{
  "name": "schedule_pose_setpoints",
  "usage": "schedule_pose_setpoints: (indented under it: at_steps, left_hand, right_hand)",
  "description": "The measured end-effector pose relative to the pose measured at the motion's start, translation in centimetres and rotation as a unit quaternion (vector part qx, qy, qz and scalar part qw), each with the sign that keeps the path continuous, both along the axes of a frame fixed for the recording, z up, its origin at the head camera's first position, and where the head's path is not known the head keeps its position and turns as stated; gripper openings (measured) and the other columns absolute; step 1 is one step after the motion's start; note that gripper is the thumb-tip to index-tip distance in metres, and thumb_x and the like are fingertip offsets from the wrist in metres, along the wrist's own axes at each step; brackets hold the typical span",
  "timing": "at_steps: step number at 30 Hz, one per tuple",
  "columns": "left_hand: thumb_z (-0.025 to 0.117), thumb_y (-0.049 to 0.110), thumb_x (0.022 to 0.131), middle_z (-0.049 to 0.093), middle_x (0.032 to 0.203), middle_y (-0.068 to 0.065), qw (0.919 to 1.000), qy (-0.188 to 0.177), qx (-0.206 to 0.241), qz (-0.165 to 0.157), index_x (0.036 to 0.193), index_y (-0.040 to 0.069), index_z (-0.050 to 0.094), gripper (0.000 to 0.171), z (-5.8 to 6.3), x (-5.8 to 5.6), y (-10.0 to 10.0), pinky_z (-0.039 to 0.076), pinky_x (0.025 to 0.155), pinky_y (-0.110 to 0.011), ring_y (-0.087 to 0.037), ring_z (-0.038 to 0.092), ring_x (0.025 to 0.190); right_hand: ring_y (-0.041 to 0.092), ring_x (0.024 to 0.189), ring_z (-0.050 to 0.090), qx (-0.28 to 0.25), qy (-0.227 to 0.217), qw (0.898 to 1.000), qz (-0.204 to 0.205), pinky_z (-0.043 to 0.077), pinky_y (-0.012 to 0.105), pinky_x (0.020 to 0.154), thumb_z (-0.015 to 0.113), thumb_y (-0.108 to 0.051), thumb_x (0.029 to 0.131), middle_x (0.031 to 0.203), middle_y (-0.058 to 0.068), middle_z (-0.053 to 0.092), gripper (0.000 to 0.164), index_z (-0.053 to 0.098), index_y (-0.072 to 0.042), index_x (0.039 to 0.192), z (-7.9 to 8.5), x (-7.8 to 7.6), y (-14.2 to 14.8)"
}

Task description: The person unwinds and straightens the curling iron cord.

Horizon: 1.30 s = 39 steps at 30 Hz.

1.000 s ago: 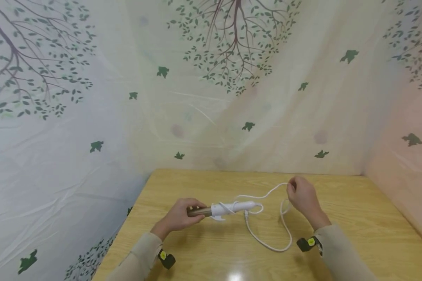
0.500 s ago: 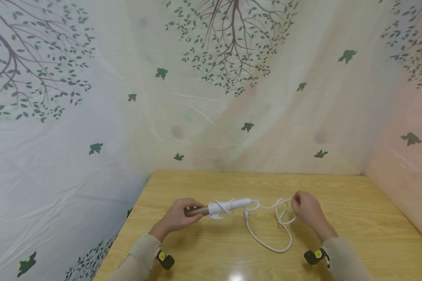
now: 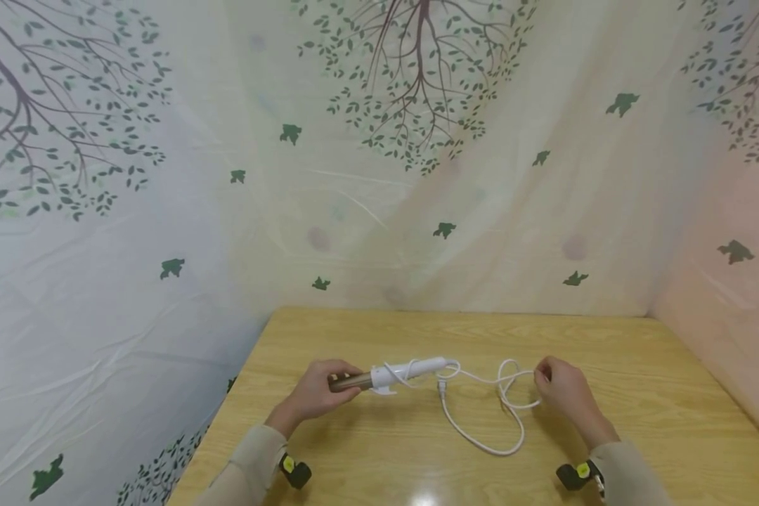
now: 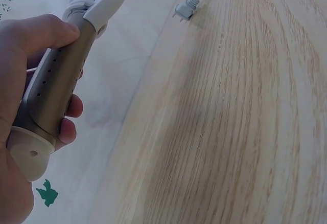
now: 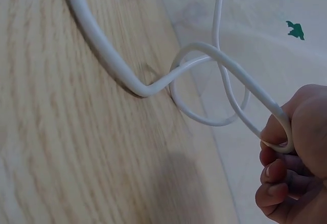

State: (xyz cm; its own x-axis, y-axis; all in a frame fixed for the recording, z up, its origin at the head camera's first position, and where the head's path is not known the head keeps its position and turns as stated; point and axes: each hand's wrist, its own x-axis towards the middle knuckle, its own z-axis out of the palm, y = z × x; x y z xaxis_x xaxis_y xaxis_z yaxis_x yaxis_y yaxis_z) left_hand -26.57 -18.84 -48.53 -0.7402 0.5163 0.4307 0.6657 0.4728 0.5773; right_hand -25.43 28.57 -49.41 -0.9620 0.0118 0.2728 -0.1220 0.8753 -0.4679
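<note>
Your left hand [image 3: 321, 388] grips the white-handled wand [image 3: 382, 379] by its brown barrel [image 4: 57, 83]; beyond its far end, your right hand [image 3: 566, 388] pinches the white cord [image 5: 235, 69] (the plug [image 3: 441, 386] sits between your grips).

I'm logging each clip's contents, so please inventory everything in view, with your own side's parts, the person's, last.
Appliance: 1, wand-shaped, white and bronze, above the table
Cord: 1, white, partly wound around the appliance, looping away
Plug: 1, white, two-pronged, at the cord's end
Table: 1, light wood, below everything
Backdrop: sheet count unclear, pale with tree and bird prints, around the table
Wrist devices: 2, black and yellow, one per wrist
Sleeves: 2, beige, forearms
Hands: 2, bare; left gripping bronze part, right pinching cord
</note>
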Motion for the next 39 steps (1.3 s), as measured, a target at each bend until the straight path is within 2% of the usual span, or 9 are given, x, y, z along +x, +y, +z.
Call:
schedule_pose_setpoints:
  at_steps: [3, 7, 12, 19, 24, 32, 39]
  left_hand:
    - [0.077, 0.024, 0.084, 0.071, 0.097, 0.01, 0.9999, -0.014, 0.001, 0.007, 0.105, 0.022, 0.071, 0.022, 0.1, 0.1, 0.0, 0.052, 0.069, -0.025, -0.003, 0.061, 0.078]
    - [0.076, 0.024, 0.084, 0.07, 0.096, 0.011, 0.9996, -0.026, 0.001, 0.012, 0.105, 0.023, 0.071, 0.021, 0.3, 0.2, 0.1, 0.051, 0.067, -0.024, -0.004, 0.06, 0.077]
    - [0.077, 0.024, 0.084, 0.07, 0.096, 0.01, 0.9998, -0.02, 0.002, 0.01, 0.104, 0.022, 0.071, 0.021, 0.3, 0.2, 0.3, 0.051, 0.067, -0.024, -0.003, 0.061, 0.077]
    - [0.077, 0.024, 0.083, 0.07, 0.096, 0.01, 0.9997, -0.021, 0.003, 0.011, 0.104, 0.022, 0.071, 0.022, 0.1, 0.1, 0.4, 0.052, 0.066, -0.023, -0.003, 0.061, 0.076]
    - [0.077, 0.024, 0.083, 0.071, 0.097, 0.008, 0.9996, -0.024, 0.0, 0.013, 0.105, 0.02, 0.071, 0.023, 0.2, -0.1, 0.6, 0.051, 0.068, -0.023, -0.004, 0.061, 0.077]
    - [0.077, 0.025, 0.084, 0.071, 0.096, 0.008, 0.9997, -0.016, -0.012, 0.012, 0.105, 0.02, 0.072, 0.022, 0.4, -0.5, 1.1, 0.051, 0.068, -0.023, -0.004, 0.061, 0.076]
    - [0.076, 0.022, 0.085, 0.07, 0.095, 0.01, 0.9993, -0.036, -0.011, 0.007, 0.106, 0.019, 0.071, 0.022, 0.9, -0.5, 1.4, 0.052, 0.066, -0.024, -0.007, 0.061, 0.075]
  right_hand:
    - [0.019, 0.066, 0.054, -0.001, 0.001, 1.0, 0.001, 0.045, 0.031, 0.059, 0.058, -0.007, 0.085, 0.074, 0.007, 0.061, 0.01, 0.062, 0.002, 0.086, -0.3, 0.1, 0.1]
    - [0.018, 0.068, 0.054, -0.013, -0.019, 1.0, 0.007, 0.045, 0.031, 0.06, 0.057, -0.008, 0.087, 0.075, 0.005, 0.061, 0.01, 0.063, 0.0, 0.086, -0.6, 0.2, 0.2]
    - [0.016, 0.069, 0.052, -0.04, -0.06, 0.997, 0.018, 0.043, 0.029, 0.062, 0.058, -0.011, 0.088, 0.074, 0.002, 0.059, 0.008, 0.062, -0.005, 0.085, -1.2, 0.4, 0.3]
    - [0.016, 0.072, 0.054, -0.043, -0.069, 0.996, 0.029, 0.044, 0.031, 0.065, 0.062, -0.013, 0.087, 0.076, 0.001, 0.061, 0.006, 0.064, -0.008, 0.084, -1.6, 0.4, 0.4]
    - [0.017, 0.076, 0.055, -0.049, -0.086, 0.995, 0.031, 0.045, 0.032, 0.067, 0.061, -0.015, 0.09, 0.081, 0.002, 0.063, 0.01, 0.066, -0.006, 0.089, -1.8, 0.3, 0.4]
    - [0.015, 0.074, 0.054, -0.062, -0.065, 0.996, 0.03, 0.044, 0.03, 0.065, 0.056, -0.023, 0.098, 0.081, 0.001, 0.064, 0.02, 0.068, -0.007, 0.095, -2.1, 0.0, 0.4]
    - [0.017, 0.076, 0.055, -0.088, -0.016, 0.996, 0.013, 0.045, 0.029, 0.064, 0.051, -0.03, 0.101, 0.087, 0.006, 0.067, 0.032, 0.066, -0.002, 0.102, -1.0, 0.2, 0.0]
